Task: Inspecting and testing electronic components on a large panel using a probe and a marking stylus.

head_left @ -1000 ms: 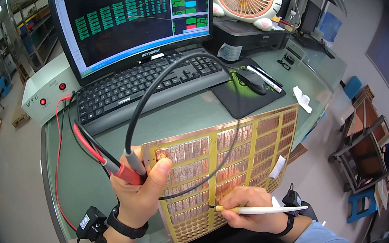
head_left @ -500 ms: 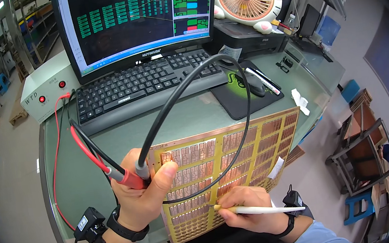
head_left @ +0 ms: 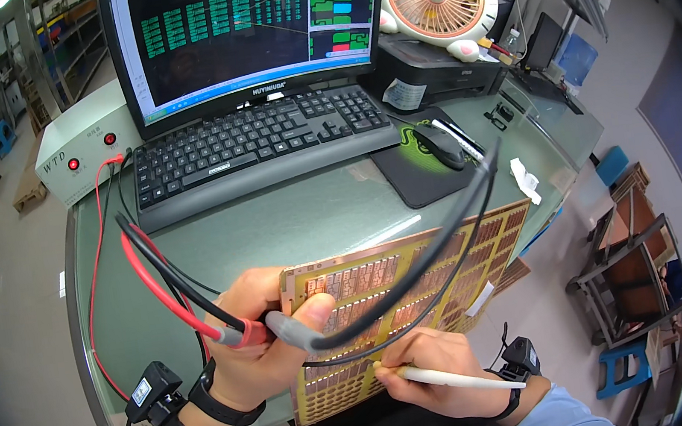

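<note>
Panel (head_left: pixel 372 282) tilts near side of tabletop (head_left: pixel 291 228); your left hand (head_left: pixel 262 363) grips its upper-left edge plus red plug (head_left: pixel 251 335). Your right hand (head_left: pixel 445 350), nearer the lower rows, pinches white pen (head_left: pixel 458 379), axis slanting up-left.

"What's the flat piece in the lower centre?"

"A copper-and-yellow panel (head_left: pixel 413 301), tilted, its far corner pointing to the right of the frame. Blocks of small copper rectangles cover it, with rows of rounds near its bottom edge. The left hand (head_left: pixel 262 363) grips its left side."

"And the cables?"

"That same hand holds a red cable (head_left: pixel 153 291), arching in from the left, and a black cable with a grey sleeve (head_left: pixel 295 333); the black one loops blurred across the panel."

"The white stick?"

"A slim pen-like tool (head_left: pixel 458 379) in the right hand (head_left: pixel 437 354), slanting down rightward, its tip hidden by fingers."
</note>
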`<act>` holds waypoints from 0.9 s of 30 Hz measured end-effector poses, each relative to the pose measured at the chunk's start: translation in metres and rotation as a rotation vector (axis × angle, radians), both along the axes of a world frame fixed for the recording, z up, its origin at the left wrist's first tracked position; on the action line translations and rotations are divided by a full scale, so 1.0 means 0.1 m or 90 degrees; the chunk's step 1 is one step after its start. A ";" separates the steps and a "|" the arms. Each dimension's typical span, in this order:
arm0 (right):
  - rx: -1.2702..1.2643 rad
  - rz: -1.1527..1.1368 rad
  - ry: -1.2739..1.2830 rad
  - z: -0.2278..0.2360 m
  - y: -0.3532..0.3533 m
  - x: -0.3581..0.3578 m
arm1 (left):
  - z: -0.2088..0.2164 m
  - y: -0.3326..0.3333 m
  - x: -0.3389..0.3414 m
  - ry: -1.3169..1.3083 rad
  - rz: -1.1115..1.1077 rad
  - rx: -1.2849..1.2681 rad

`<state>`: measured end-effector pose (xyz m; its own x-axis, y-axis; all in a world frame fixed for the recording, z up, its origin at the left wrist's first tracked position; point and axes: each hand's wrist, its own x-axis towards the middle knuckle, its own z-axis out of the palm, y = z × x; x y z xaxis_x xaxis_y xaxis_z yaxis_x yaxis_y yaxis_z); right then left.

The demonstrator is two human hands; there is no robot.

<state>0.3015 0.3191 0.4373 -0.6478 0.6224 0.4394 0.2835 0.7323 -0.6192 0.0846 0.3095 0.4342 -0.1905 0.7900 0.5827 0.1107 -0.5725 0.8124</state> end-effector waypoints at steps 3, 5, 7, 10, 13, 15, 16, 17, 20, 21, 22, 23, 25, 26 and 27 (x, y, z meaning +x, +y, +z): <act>-0.003 0.000 -0.001 0.00 0.00 -0.01 | 0.03 0.01 0.00 0.043 0.013 0.004; -0.007 -0.009 0.000 -0.02 -0.01 0.00 | -0.02 0.03 0.00 0.078 0.026 0.012; -0.057 -0.018 0.014 -0.05 -0.01 0.01 | -0.04 0.00 0.00 -0.003 0.006 -0.059; -0.091 -0.011 0.032 -0.10 -0.02 0.02 | -0.02 -0.01 -0.01 0.014 0.013 -0.037; -0.106 -0.009 0.072 -0.18 0.00 0.04 | -0.02 0.02 0.01 -0.020 0.000 -0.035; -0.144 -0.016 0.102 -0.25 -0.02 0.08 | -0.05 0.04 -0.01 -0.020 -0.013 -0.024; -0.188 -0.015 0.134 -0.27 -0.02 0.09 | -0.07 0.04 -0.02 -0.019 -0.019 -0.017; -0.188 -0.014 0.135 -0.27 -0.02 0.09 | -0.07 0.03 -0.02 -0.017 -0.018 -0.017; -0.187 0.012 0.147 -0.26 0.01 0.09 | -0.08 0.02 -0.03 -0.024 -0.014 -0.028; -0.169 0.021 0.149 -0.26 0.02 0.09 | -0.08 0.03 -0.03 -0.003 -0.005 -0.025; -0.151 0.031 0.151 -0.25 0.02 0.08 | -0.07 0.02 -0.03 0.019 0.005 -0.021; -0.152 0.032 0.150 -0.24 0.02 0.08 | -0.06 0.01 -0.03 0.018 0.006 -0.022; -0.141 0.032 0.131 -0.23 0.03 0.08 | -0.04 0.02 -0.01 -0.012 -0.005 -0.013; -0.143 0.032 0.129 -0.21 0.03 0.09 | -0.04 0.03 0.00 -0.013 -0.006 -0.014; -0.134 0.030 0.113 -0.19 0.04 0.09 | -0.05 0.04 0.02 -0.021 -0.004 -0.011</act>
